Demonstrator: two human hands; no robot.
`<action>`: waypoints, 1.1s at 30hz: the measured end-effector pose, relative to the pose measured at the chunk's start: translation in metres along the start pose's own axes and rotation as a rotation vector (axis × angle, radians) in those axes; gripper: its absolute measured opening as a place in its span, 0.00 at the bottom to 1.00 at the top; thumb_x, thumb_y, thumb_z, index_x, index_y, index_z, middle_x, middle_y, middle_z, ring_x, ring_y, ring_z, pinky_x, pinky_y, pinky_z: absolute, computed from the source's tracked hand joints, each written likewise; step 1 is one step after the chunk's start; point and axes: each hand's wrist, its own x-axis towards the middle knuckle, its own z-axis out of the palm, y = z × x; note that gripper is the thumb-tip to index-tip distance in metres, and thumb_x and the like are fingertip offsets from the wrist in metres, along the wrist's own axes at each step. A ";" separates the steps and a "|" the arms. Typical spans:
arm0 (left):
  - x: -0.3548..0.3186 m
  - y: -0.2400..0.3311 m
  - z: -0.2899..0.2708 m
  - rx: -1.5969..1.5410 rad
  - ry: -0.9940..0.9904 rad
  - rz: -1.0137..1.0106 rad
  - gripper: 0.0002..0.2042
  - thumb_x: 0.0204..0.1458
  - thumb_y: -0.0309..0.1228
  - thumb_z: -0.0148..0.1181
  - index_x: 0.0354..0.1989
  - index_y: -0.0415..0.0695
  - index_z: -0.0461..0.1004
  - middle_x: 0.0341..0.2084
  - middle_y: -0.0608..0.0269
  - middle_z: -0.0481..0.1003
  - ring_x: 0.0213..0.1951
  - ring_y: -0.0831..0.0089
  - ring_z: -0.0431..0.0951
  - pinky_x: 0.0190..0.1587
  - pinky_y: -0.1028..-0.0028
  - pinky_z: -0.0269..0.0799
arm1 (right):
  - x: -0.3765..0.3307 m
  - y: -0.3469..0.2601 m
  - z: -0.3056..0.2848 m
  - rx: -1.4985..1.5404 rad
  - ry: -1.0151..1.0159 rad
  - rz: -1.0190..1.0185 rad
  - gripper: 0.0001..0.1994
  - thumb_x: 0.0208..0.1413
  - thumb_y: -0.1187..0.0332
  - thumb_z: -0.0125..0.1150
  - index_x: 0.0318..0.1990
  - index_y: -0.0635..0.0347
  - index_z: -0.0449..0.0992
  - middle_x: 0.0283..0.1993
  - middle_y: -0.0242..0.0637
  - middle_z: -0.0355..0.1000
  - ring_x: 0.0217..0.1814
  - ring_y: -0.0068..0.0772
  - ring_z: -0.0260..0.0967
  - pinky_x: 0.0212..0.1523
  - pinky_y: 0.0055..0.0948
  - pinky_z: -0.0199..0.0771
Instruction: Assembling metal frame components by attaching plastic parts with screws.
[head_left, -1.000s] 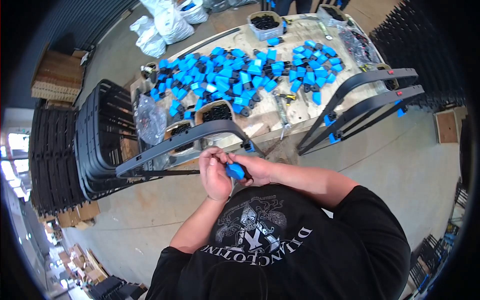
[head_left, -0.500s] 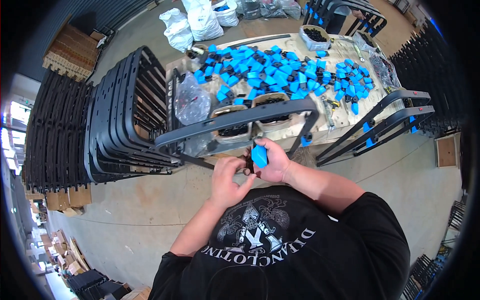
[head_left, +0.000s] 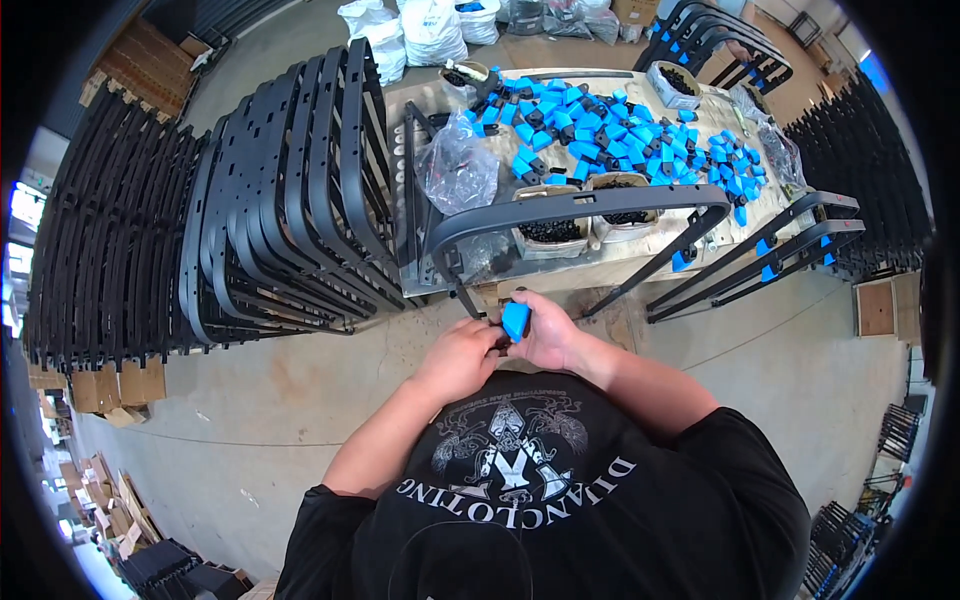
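While my right hand (head_left: pixel 548 338) grips the blue cap (head_left: pixel 516 320) below the black frame (head_left: pixel 570 205), my left hand (head_left: pixel 462 358) pinches its lower end.

Table (head_left: pixel 640 268) far of hands, plastic caps (head_left: pixel 610 130) on it. Curved frame (head_left: pixel 570 205) at table's near edge. Stacked frames (head_left: pixel 270 200) left of table. Two rails (head_left: pixel 760 262) lean right.

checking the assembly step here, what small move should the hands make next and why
Probably bring the blue cap up to the near end of the black frame. The right hand holds the cap, the left hand touches its lower side, and the frame's leg end sits just above them, seemingly bare.
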 end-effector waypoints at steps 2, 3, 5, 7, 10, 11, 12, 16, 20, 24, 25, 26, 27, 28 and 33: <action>-0.014 -0.019 0.008 -0.056 0.035 -0.061 0.15 0.53 0.27 0.61 0.50 0.42 0.77 0.37 0.51 0.78 0.41 0.57 0.79 0.46 0.63 0.75 | 0.019 0.005 -0.011 -0.023 0.048 -0.025 0.18 0.63 0.52 0.52 0.41 0.59 0.75 0.41 0.41 0.75 0.42 0.41 0.74 0.49 0.48 0.75; -0.021 -0.032 0.014 -0.108 0.074 -0.121 0.16 0.55 0.28 0.60 0.53 0.42 0.76 0.36 0.52 0.78 0.38 0.60 0.79 0.44 0.64 0.76 | 0.033 0.009 -0.025 -0.192 0.060 -0.097 0.17 0.62 0.53 0.55 0.41 0.59 0.74 0.40 0.40 0.75 0.40 0.38 0.74 0.45 0.43 0.75; -0.034 -0.069 0.024 -0.365 0.041 -0.363 0.15 0.58 0.28 0.59 0.53 0.41 0.76 0.35 0.56 0.78 0.36 0.66 0.79 0.42 0.66 0.76 | 0.047 0.017 -0.032 -0.356 0.075 -0.156 0.16 0.61 0.54 0.57 0.41 0.60 0.74 0.39 0.38 0.74 0.37 0.34 0.73 0.40 0.39 0.75; -0.039 -0.095 0.036 -0.619 0.008 -0.605 0.14 0.60 0.29 0.59 0.54 0.40 0.75 0.34 0.59 0.78 0.34 0.71 0.78 0.40 0.69 0.77 | 0.054 0.023 -0.028 -0.818 0.091 -0.179 0.14 0.58 0.58 0.61 0.41 0.60 0.72 0.36 0.36 0.73 0.33 0.27 0.70 0.32 0.33 0.72; -0.028 -0.127 0.047 -1.202 0.471 -0.804 0.11 0.63 0.29 0.59 0.48 0.35 0.75 0.32 0.64 0.78 0.29 0.76 0.76 0.34 0.73 0.76 | 0.066 0.030 -0.006 -1.127 0.111 -0.215 0.20 0.55 0.57 0.66 0.45 0.64 0.71 0.38 0.42 0.75 0.38 0.34 0.73 0.38 0.37 0.74; -0.022 -0.131 0.047 -1.207 0.473 -0.808 0.11 0.63 0.29 0.59 0.48 0.35 0.75 0.32 0.64 0.78 0.29 0.76 0.76 0.34 0.73 0.76 | 0.064 0.031 0.005 -1.319 0.107 -0.288 0.22 0.55 0.55 0.67 0.47 0.65 0.71 0.40 0.46 0.76 0.41 0.38 0.75 0.41 0.39 0.75; -0.017 -0.134 0.048 -1.281 0.520 -0.832 0.10 0.62 0.29 0.61 0.47 0.36 0.76 0.32 0.64 0.78 0.30 0.76 0.76 0.33 0.73 0.76 | 0.064 0.030 0.015 -1.471 0.149 -0.373 0.24 0.55 0.55 0.69 0.49 0.66 0.72 0.41 0.42 0.76 0.41 0.34 0.74 0.44 0.35 0.75; 0.003 -0.138 0.052 -1.442 0.596 -0.825 0.08 0.59 0.28 0.65 0.43 0.40 0.76 0.31 0.66 0.78 0.30 0.76 0.75 0.33 0.75 0.75 | 0.074 0.031 0.023 -1.456 0.203 -0.404 0.27 0.52 0.55 0.72 0.51 0.66 0.72 0.42 0.44 0.77 0.43 0.33 0.74 0.47 0.34 0.74; 0.009 -0.131 0.058 -1.488 0.644 -0.844 0.07 0.58 0.28 0.66 0.40 0.41 0.75 0.30 0.65 0.77 0.29 0.76 0.75 0.32 0.76 0.74 | 0.081 0.034 0.023 -1.382 0.250 -0.367 0.29 0.51 0.55 0.73 0.52 0.67 0.72 0.42 0.44 0.77 0.43 0.31 0.73 0.48 0.33 0.74; 0.003 -0.133 0.056 -1.465 0.708 -0.817 0.07 0.57 0.26 0.66 0.40 0.39 0.75 0.29 0.64 0.77 0.29 0.75 0.75 0.32 0.74 0.75 | 0.093 0.039 0.016 -1.245 0.247 -0.426 0.28 0.51 0.58 0.73 0.54 0.67 0.72 0.42 0.40 0.76 0.43 0.28 0.72 0.48 0.31 0.74; 0.002 -0.133 0.055 -1.485 0.715 -0.796 0.07 0.57 0.26 0.66 0.39 0.39 0.75 0.29 0.64 0.78 0.28 0.75 0.75 0.32 0.74 0.74 | 0.099 0.041 0.010 -1.245 0.252 -0.426 0.28 0.51 0.58 0.73 0.54 0.67 0.72 0.42 0.40 0.76 0.43 0.28 0.72 0.48 0.31 0.74; 0.004 -0.132 0.055 -1.506 0.719 -0.773 0.07 0.56 0.26 0.66 0.39 0.39 0.75 0.29 0.63 0.78 0.27 0.75 0.75 0.31 0.75 0.74 | 0.106 0.042 0.003 -1.186 0.228 -0.435 0.27 0.51 0.61 0.73 0.54 0.67 0.72 0.43 0.38 0.76 0.43 0.27 0.71 0.48 0.31 0.73; 0.006 -0.129 0.056 -1.508 0.710 -0.771 0.07 0.56 0.26 0.66 0.39 0.39 0.75 0.29 0.63 0.78 0.27 0.75 0.75 0.31 0.75 0.74 | 0.110 0.043 -0.006 -1.126 0.205 -0.444 0.26 0.51 0.63 0.73 0.54 0.67 0.73 0.43 0.36 0.75 0.43 0.26 0.71 0.47 0.30 0.73; 0.006 -0.128 0.055 -1.497 0.706 -0.779 0.07 0.57 0.26 0.66 0.39 0.39 0.75 0.29 0.63 0.78 0.27 0.75 0.75 0.31 0.75 0.73 | 0.109 0.041 -0.003 -1.128 0.202 -0.443 0.26 0.51 0.63 0.73 0.54 0.67 0.73 0.43 0.36 0.75 0.43 0.26 0.71 0.47 0.30 0.73; 0.004 -0.133 0.052 -1.522 0.661 -0.730 0.06 0.57 0.26 0.66 0.38 0.40 0.75 0.28 0.63 0.78 0.26 0.76 0.74 0.30 0.75 0.72 | 0.105 0.045 -0.004 -0.915 0.123 -0.440 0.28 0.50 0.65 0.73 0.57 0.69 0.72 0.45 0.37 0.76 0.46 0.27 0.73 0.48 0.29 0.75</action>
